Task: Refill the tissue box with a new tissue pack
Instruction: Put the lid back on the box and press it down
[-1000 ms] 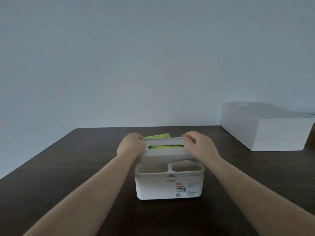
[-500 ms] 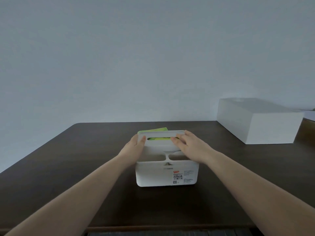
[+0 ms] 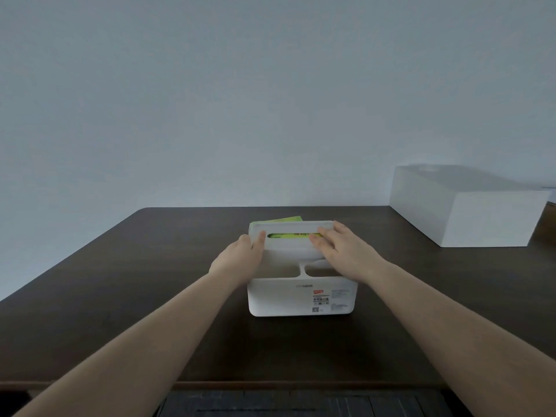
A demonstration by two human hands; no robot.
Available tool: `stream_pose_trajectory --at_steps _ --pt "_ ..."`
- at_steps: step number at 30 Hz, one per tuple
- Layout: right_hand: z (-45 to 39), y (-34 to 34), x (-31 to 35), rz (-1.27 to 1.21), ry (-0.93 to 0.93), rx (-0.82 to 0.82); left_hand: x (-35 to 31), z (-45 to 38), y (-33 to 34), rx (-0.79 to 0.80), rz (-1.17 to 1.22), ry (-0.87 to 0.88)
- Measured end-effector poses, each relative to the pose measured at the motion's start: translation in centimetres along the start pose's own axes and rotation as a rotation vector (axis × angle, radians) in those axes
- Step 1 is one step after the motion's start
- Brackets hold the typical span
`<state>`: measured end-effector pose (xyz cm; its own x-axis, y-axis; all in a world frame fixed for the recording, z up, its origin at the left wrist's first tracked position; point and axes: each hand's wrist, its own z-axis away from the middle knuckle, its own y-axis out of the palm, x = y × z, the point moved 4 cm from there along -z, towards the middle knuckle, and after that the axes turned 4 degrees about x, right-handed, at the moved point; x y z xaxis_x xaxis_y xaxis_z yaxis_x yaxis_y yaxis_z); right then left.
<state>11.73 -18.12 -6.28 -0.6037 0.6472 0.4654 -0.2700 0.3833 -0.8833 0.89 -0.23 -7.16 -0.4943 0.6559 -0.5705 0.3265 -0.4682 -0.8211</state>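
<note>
A white plastic tissue box point(image 3: 282, 299) with two front compartments stands on the dark table point(image 3: 120, 281). Its slotted white lid point(image 3: 290, 245) lies over the rear section, and a bright green tissue pack point(image 3: 293, 235) shows through the slot and pokes out behind the lid's back edge. My left hand point(image 3: 237, 260) grips the lid's left end, thumb on top. My right hand point(image 3: 346, 251) lies flat on the lid's right part, fingers spread beside the slot.
A large white rectangular box point(image 3: 463, 212) sits at the table's back right, near the pale wall. The table's front edge point(image 3: 270, 383) runs close below my forearms, with a dark slatted floor beneath.
The lid has come down from a raised tilt onto the box. My right hand shifted from pinching the lid's edge to pressing flat on top. The view has tilted and drawn back a little.
</note>
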Motion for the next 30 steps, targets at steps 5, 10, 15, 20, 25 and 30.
stream_pose_trajectory --at_steps 5,10,15,20,25,30 --pt "1.0 -0.4 0.5 -0.083 0.022 0.073 0.6 1.8 -0.1 0.322 0.235 -0.112" --pt "3.2 -1.1 -1.8 -0.265 0.132 0.062 1.8 2.6 -0.1 0.326 0.212 -0.175" --pt "5.3 -1.1 -2.9 -0.394 0.278 0.202 1.4 2.2 0.0 0.210 0.182 -0.155" --pt "4.9 -1.4 -1.8 -0.295 0.331 0.129 1.0 2.1 0.0 0.169 0.151 -0.131" --pt "4.6 -1.8 -1.7 -0.280 0.341 0.070 0.1 2.2 -0.6 0.128 0.142 -0.126" --pt "3.8 -3.2 -3.8 -0.330 0.358 -0.060 -3.1 1.6 -0.6 0.072 0.161 -0.065"
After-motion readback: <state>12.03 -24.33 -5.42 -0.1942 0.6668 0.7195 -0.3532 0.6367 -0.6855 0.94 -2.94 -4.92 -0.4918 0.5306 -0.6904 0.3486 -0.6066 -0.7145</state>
